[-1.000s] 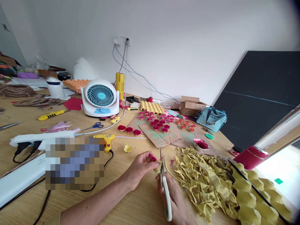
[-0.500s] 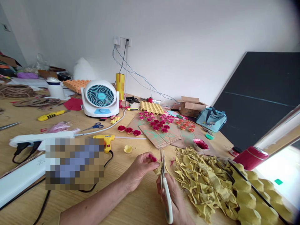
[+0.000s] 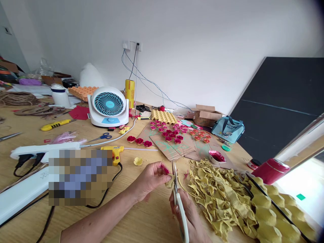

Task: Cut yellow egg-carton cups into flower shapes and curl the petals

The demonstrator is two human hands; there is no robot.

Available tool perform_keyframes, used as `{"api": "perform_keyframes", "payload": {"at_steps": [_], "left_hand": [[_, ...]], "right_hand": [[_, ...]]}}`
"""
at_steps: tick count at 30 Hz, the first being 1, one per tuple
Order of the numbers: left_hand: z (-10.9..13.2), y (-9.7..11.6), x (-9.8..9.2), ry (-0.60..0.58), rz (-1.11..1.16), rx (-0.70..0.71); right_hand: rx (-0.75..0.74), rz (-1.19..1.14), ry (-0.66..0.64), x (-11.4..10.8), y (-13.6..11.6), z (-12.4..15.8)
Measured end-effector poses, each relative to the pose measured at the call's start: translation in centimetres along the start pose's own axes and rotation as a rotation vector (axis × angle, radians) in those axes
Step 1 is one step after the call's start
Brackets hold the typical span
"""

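My left hand [image 3: 152, 179] pinches a small yellow egg-carton cup [image 3: 169, 183] between thumb and fingers; its fingertips carry red stain. My right hand [image 3: 188, 212] is wrapped round a pair of white-handled scissors [image 3: 182, 216], blades pointing away from me. The blades stand at the cup's right edge, slightly parted. Just right of my hands lies a heap of torn yellow carton scraps [image 3: 220, 199]. A cut yellow carton flower [image 3: 138, 161] sits on the table beyond my left hand.
A yellow glue gun [image 3: 115, 153] with its cord lies left, near a white power strip [image 3: 45, 150]. Red paper flowers [image 3: 173, 135] stand on cardboard behind a bowl of red paint [image 3: 217, 156]. A fan [image 3: 108, 106] stands behind. Yellow egg trays [image 3: 273, 209] and a red can [image 3: 270, 171] lie right.
My left hand has shifted slightly left with the carton cup, and more of the cup shows. The scissors' blades have drawn a little closer together.
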State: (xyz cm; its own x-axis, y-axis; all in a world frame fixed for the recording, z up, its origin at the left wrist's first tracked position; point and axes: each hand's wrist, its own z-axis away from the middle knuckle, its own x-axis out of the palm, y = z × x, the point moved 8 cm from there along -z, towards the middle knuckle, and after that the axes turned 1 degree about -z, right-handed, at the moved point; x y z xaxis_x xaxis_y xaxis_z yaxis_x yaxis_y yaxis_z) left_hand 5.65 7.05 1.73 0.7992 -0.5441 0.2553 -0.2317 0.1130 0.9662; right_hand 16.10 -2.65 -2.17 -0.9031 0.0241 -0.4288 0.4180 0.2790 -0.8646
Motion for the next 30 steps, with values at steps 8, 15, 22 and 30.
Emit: {"api": "perform_keyframes", "payload": {"at_steps": [8, 15, 22, 30], "left_hand": [[-0.3, 0.8, -0.5, -0.065, -0.204, 0.080], [-0.5, 1.1, -1.0, -0.122, -0.254, 0.098], [-0.3, 1.2, -0.2, -0.156, -0.202, 0.088], [-0.2, 0.2, 0.5, -0.203, -0.199, 0.069]], "right_hand": [[0.030, 0.068, -0.073, -0.3, -0.4, 0.0], [0.105, 0.028, -0.038, -0.3, 0.7, -0.1], [0.147, -0.174, 0.103, -1.1, 2.3, -0.2], [0.152, -0.377, 0.260, -2.6, 1.8, -0.3]]}}
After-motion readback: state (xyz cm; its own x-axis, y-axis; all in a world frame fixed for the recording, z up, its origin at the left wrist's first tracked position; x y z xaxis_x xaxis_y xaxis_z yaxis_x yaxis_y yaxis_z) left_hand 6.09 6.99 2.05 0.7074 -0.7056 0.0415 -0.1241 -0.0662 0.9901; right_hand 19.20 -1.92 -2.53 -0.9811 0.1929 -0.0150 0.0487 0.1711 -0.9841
